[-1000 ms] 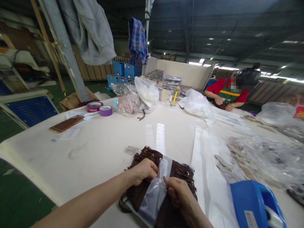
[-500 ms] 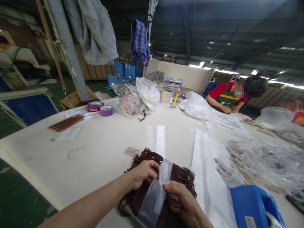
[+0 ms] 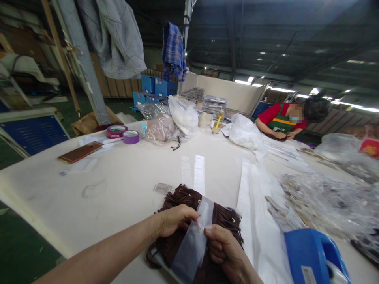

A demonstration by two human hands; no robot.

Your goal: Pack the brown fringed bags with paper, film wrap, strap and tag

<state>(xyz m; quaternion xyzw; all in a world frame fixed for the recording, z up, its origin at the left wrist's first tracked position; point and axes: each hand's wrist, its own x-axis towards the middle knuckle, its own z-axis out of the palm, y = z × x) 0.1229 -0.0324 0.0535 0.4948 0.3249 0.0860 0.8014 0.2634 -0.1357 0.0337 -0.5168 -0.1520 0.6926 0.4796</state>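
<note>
A dark brown fringed suede bag (image 3: 183, 205) lies on the white table (image 3: 124, 177) just in front of me. A strip of clear plastic film (image 3: 194, 240) runs across its middle. My left hand (image 3: 173, 221) is closed, pinching the film's left edge against the bag. My right hand (image 3: 223, 250) is closed on the film's right edge, fingers curled over the bag. Metal eyelets show along the bag's fringed top.
A blue plastic bin (image 3: 314, 256) stands at my right. Clear bags of parts (image 3: 325, 201) and white paper strips (image 3: 199, 173) lie beyond. A phone (image 3: 79, 152), two tape rolls (image 3: 124, 134) and filled plastic bags (image 3: 177, 118) sit at the far left. A person in red (image 3: 281, 120) works across the table.
My left fingers have shifted slightly to the right along the film's edge. Both hands stay on the bag and film, which have hardly moved.
</note>
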